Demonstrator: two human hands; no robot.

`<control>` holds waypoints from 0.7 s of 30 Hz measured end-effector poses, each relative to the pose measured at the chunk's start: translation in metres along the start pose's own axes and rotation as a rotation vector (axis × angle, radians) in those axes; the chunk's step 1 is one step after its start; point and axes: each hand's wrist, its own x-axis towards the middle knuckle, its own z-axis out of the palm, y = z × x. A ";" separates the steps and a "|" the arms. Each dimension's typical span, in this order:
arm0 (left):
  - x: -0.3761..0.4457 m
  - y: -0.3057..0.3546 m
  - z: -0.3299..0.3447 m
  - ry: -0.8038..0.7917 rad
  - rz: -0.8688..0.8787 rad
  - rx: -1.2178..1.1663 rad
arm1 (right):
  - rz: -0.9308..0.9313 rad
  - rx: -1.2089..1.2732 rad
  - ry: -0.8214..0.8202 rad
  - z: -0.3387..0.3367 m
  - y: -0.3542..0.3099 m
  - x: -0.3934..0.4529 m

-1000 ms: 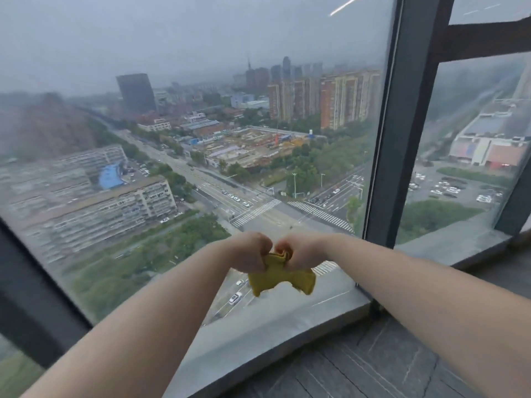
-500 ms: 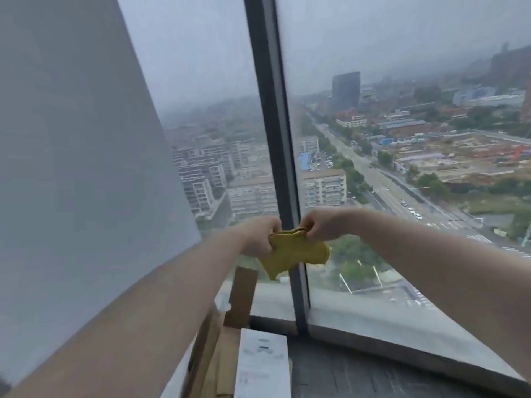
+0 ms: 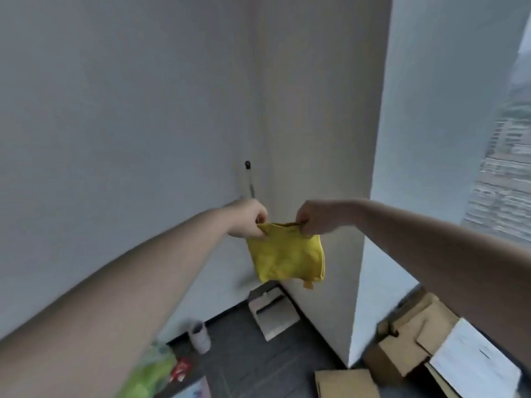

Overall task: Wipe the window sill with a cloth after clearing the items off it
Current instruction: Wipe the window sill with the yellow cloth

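A folded yellow cloth (image 3: 287,254) hangs in the air in front of a white wall corner. My left hand (image 3: 248,218) pinches its upper left edge and my right hand (image 3: 313,216) pinches its upper right edge, so the cloth hangs down flat between them. The window sill is out of view; only a strip of window glass (image 3: 505,168) shows at the far right.
On the dark floor below stand a white cup (image 3: 199,336), a grey-white box (image 3: 271,314) against the wall, cardboard boxes (image 3: 408,346) with a white sheet (image 3: 471,366) at the right, and green packaging (image 3: 149,374) at the bottom left.
The view has swung left from the window to the wall corner. Both hands kept hold of the cloth, which has spread from a bunched wad into a hanging folded square.
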 end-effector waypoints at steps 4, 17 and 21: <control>-0.102 -0.103 0.008 0.026 -0.230 -0.041 | -0.226 -0.104 -0.059 0.014 -0.130 0.059; -0.381 -0.308 0.064 0.099 -0.798 -0.141 | -0.851 -0.158 -0.193 0.085 -0.471 0.143; -0.438 -0.351 0.080 0.108 -0.900 -0.156 | -0.977 -0.178 -0.238 0.108 -0.549 0.164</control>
